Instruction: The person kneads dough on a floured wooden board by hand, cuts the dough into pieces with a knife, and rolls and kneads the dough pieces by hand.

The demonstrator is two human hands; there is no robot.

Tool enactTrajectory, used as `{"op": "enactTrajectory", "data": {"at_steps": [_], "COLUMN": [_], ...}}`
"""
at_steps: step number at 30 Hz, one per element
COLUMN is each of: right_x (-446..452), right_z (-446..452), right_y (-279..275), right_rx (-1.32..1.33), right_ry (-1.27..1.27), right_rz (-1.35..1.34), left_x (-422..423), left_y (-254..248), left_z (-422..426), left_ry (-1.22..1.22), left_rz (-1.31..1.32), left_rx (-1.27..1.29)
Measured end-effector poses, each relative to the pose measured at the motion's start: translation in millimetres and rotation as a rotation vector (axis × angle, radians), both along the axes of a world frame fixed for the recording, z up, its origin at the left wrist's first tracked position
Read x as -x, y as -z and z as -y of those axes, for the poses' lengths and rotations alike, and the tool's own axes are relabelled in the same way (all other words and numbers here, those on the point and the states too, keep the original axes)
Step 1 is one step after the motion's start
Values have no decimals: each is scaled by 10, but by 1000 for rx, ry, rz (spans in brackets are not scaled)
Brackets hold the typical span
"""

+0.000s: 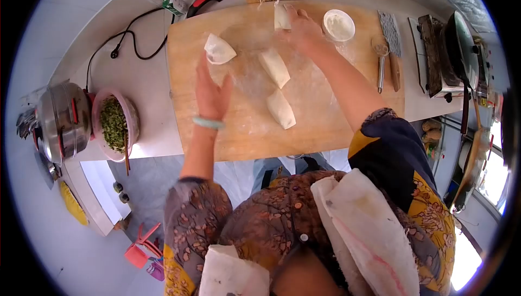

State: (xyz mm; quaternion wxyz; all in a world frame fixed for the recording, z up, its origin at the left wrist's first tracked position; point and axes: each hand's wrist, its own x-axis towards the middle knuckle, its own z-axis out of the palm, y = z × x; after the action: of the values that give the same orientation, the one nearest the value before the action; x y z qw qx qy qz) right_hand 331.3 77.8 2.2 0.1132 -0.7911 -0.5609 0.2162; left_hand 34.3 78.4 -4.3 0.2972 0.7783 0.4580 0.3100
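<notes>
My left hand [213, 92], with a pale bangle at its wrist, is open over the wooden board. Its fingertips are just below a white piece of dough [220, 49] at the board's left; I cannot tell whether they touch it. At the far edge, my right hand [301, 27] has its fingers closed on another piece of dough [281, 18], partly hidden by them. Two more cut dough pieces, one in the middle [275, 68] and one nearer me [280, 109], lie between my arms. Flour dusts the board [244, 138].
A white bowl of flour [339, 25] stands right of my right hand. Further right lie a metal-handled tool [380, 65] and a cleaver [389, 32]. Left of the board are a bowl of chopped greens [114, 125], a steel pot [64, 119] and a black cord [134, 43].
</notes>
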Motion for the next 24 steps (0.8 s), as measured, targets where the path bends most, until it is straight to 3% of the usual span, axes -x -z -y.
{"op": "enactTrajectory", "data": {"at_steps": [4, 6, 9, 10, 15, 18, 21, 22, 24], "right_x": [-54, -47, 265, 348, 815, 783, 686, 681, 715], "right_z": [77, 237, 762, 913, 891, 702, 420, 298, 112], "right_y": [65, -22, -266, -101, 69, 95, -117, -181, -169], "right_rx": [-79, -64, 5, -22, -112, -106, -137, -161, -258], "right_ry": [33, 52, -21, -101, -72, -99, -105, -99, -103], "right_rz": [-46, -147, -299, -312, -154, -187, -228, -242, -175], "left_x": [-134, -304, -553, -580, -572, -542, -438, -435, -376], "left_y": [-8, -12, -37, -14, 58, 50, 365, 262, 134], "left_z": [785, 958, 1128, 1162, 1324, 1338, 1289, 1210, 1041], "left_ry": [137, 248, 225, 222, 123, -43, -262, -297, -325], "left_rz": [58, 3, -179, -192, -183, 4, 332, 513, 543], "left_rx": [222, 137, 131, 132, 207, 354, 599, 668, 628]}}
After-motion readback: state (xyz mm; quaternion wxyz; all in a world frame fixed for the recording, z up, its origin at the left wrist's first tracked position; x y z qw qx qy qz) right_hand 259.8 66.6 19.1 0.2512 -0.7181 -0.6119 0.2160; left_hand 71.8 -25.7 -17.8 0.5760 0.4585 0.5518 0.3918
